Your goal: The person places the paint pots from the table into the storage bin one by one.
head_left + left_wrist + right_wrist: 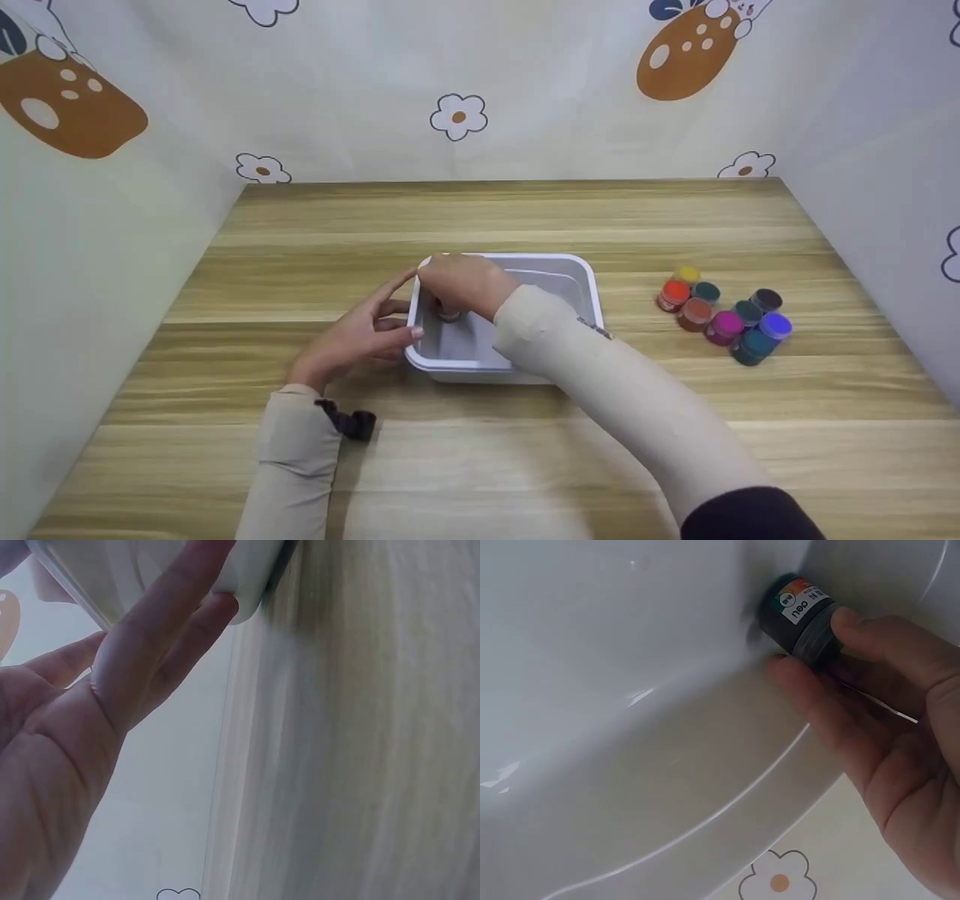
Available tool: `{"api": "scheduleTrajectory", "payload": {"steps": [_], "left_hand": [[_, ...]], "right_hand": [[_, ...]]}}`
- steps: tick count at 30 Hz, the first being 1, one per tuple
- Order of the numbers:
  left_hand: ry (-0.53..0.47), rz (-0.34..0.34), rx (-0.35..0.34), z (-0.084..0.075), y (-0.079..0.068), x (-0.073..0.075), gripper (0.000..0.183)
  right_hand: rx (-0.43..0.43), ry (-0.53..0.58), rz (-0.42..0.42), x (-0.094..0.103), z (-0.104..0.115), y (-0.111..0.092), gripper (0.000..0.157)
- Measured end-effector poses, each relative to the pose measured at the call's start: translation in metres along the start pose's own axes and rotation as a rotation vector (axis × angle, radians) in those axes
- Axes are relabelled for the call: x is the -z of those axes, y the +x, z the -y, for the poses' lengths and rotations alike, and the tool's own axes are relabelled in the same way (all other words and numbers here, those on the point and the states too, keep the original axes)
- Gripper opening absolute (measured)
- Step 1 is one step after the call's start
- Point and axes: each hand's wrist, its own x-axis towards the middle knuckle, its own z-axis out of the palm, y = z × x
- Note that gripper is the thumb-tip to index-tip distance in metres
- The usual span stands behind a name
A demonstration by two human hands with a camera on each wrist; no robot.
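A white plastic basin [517, 367] stands on the wooden table. My right hand [465, 281] reaches into its left end and holds a small paint jar [786, 622] by the lid, between thumb and fingers. Dark paint and a "deli" label show on the jar, which is close to the basin's floor and wall; in the head view the hand covers most of it. At the basin's left side, my left hand [360, 334] touches the outer wall and rim with fingers spread and fairly straight. Its thumb lies at the rim, and the left wrist view shows the fingers [154, 637] along the wall.
To the right of the basin stands a group of several small paint jars, among them a red one [673, 295], a yellow one [687, 276], a magenta one [724, 328] and a blue one [775, 326]. A patterned cloth wall [360, 112] borders the table [480, 217].
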Motion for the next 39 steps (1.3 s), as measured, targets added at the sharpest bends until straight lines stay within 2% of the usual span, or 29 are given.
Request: {"api": "scheduleTrajectory", "payload": {"steps": [7, 9, 14, 17, 22, 27, 33, 35, 39], "left_hand": [[-0.019, -0.025, 0.001, -0.001, -0.001, -0.001, 0.083], [-0.022, -0.038, -0.01, 0.0, -0.001, -0.001, 0.071], [0.002, -0.056, -0.031, -0.001, -0.003, -0.002, 0.029], [-0.018, -0.045, -0.028, -0.002, -0.004, -0.002, 0.019], [-0.094, -0.002, 0.002, -0.002, -0.004, -0.003, 0.018], [-0.124, 0.028, 0.026, -0.003, -0.005, -0.003, 0.017], [-0.138, 0.017, 0.042, -0.003, -0.004, -0.004, 0.018], [-0.141, -0.008, 0.04, -0.004, -0.003, -0.004, 0.028], [-0.105, -0.044, 0.038, -0.003, -0.002, -0.003, 0.064]], "right_hand": [[-0.013, 0.039, 0.004, 0.003, -0.002, -0.005, 0.006], [-0.014, 0.055, 0.004, 0.003, -0.002, -0.006, 0.007], [-0.014, 0.081, 0.024, 0.004, -0.004, -0.007, 0.015], [-0.016, 0.096, 0.038, 0.005, -0.005, -0.008, 0.016], [-0.002, 0.085, 0.047, 0.009, -0.006, -0.008, 0.013], [-0.008, 0.078, 0.028, 0.017, -0.008, -0.014, 0.013], [-0.005, 0.15, -0.019, 0.032, -0.02, -0.03, 0.008], [0.008, 0.179, -0.042, 0.037, -0.028, -0.038, 0.011], [0.003, 0.249, -0.097, 0.045, -0.047, -0.058, 0.02]]}}
